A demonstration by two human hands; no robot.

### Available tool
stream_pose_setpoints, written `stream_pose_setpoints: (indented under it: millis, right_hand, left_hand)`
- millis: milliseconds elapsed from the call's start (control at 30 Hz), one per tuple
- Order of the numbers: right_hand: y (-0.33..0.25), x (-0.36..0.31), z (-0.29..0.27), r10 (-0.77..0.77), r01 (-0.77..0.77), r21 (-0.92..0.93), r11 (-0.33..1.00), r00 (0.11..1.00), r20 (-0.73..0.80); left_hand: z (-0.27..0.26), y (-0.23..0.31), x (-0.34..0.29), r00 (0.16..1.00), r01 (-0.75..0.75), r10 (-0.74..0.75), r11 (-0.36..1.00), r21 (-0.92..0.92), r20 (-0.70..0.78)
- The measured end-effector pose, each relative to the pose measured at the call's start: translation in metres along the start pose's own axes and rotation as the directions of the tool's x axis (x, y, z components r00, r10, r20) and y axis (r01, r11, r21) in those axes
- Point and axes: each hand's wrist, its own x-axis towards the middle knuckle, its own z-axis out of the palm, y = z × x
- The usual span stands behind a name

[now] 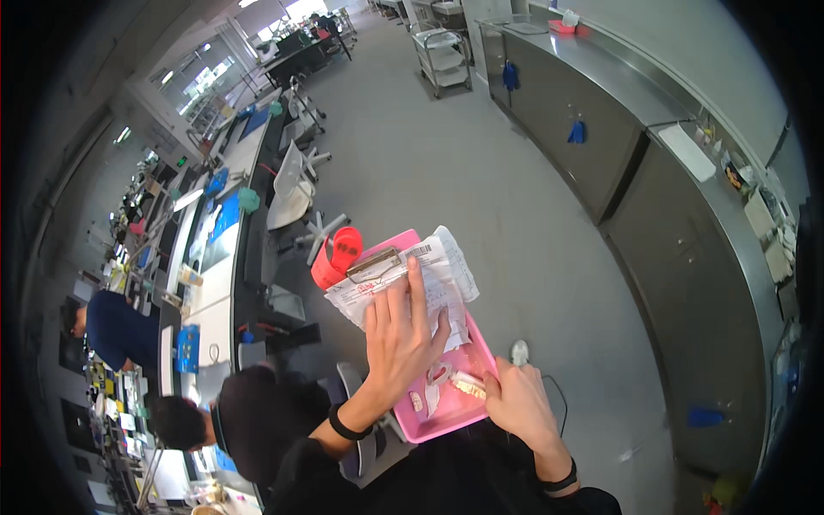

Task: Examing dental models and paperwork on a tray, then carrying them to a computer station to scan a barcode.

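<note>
Tray out above the floor, probably light, stiff and smooth; best held by the rim. Right hand curled closed on the right edge; left hand across papers, fingers extended, grip impossible to tell. Cast inside, likely brittle.
</note>
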Motion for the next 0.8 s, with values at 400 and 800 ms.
stream_pose_setpoints:
  millis: [400, 800]
  right_hand:
    - [0.003, 0.403, -0.07, -0.018, 0.026, -0.077, 0.997, 0.995, 0.103]
    - [-0.043, 0.786, -0.003, -0.106, 0.132, -0.087, 0.987, 0.961, 0.254]
  left_hand:
    - [0.2, -0.158, 0.282, 0.983, 0.129, -0.136, 0.99, 0.064, 0.126]
    - [0.409, -0.418, 0.428, 0.948, 0.287, -0.302, 0.948, 0.135, 0.104]
